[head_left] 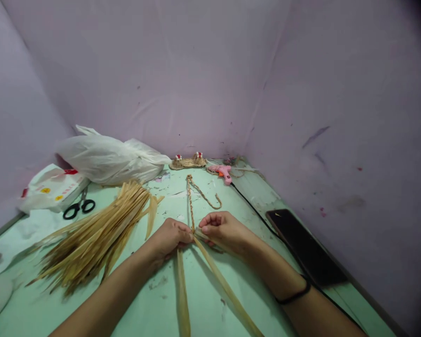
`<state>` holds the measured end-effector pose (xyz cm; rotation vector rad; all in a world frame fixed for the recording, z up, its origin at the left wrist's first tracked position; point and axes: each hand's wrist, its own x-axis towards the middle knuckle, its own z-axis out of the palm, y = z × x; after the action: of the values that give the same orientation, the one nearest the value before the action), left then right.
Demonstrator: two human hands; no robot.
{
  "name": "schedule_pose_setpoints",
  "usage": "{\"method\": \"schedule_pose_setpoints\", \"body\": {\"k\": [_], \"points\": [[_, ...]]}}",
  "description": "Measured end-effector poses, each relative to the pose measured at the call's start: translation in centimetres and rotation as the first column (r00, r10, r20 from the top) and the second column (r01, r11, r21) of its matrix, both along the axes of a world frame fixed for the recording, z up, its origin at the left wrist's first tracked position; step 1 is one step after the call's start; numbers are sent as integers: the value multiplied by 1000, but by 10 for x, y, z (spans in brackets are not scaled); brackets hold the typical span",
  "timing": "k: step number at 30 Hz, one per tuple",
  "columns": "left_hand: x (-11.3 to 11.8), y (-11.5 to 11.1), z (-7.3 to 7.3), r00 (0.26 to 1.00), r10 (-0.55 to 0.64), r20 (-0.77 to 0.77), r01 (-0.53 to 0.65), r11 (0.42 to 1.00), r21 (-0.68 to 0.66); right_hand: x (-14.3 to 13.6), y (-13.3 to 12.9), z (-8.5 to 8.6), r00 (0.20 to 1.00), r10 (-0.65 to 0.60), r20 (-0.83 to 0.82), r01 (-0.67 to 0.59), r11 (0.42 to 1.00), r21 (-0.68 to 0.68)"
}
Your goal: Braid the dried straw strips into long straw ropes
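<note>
A thin braided cord (191, 201) of dry tan fibre runs up the middle of the green table and bends over at its top end. My left hand (173, 236) pinches the lower end of this braid. Close beside it, my right hand (222, 231) has thumb and forefinger closed on a pale flat fibre strip (202, 233). Two long loose strips hang from the working end toward me: one strip (183, 295) below my left hand, another strip (228, 288) slanting down to the right. A dark band circles my right wrist.
Left lie a bundle of dry fibre strips (98, 234), black-handled scissors (79, 208), a white box (58, 189) and a white plastic bag (115, 159). At the back are a woven piece with red-and-white flowers (187, 163) and a pink glue gun (224, 173). A phone (305, 248) and cord lie right.
</note>
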<state>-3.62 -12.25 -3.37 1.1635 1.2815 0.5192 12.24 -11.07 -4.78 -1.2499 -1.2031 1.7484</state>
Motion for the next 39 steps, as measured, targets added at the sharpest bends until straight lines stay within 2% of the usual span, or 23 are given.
{"method": "schedule_pose_setpoints", "body": {"k": [2,6,10,12,16,21,26,31,39], "points": [[-1,0,-2,1000,-11,7,11,1000,8,2,-1,8,1000,-26,-18,25,999,-34],[-3,1,-5,1000,-25,19,25,999,24,6,-1,22,990,-116,-78,118,993,19],[-3,2,-5,1000,-16,10,16,999,28,3,-4,16,1000,-4,28,2,999,50],[-2,2,-5,1000,-6,14,5,1000,19,-1,-5,8,993,-7,114,-3,996,88],[-2,1,-3,1000,-3,25,3,1000,15,-5,-6,0,988,-6,152,-15,990,140],[-3,1,-3,1000,0,26,0,1000,0,0,-9,4,947,111,301,-173,967,186],[-3,1,-5,999,-12,32,12,1000,-1,2,-12,9,898,204,391,-316,916,247],[-3,0,-4,999,-27,29,27,999,18,2,-9,7,851,192,489,-367,884,290],[2,-1,-3,1000,-27,-4,27,999,33,2,-7,7,752,47,658,-366,860,357]]}}
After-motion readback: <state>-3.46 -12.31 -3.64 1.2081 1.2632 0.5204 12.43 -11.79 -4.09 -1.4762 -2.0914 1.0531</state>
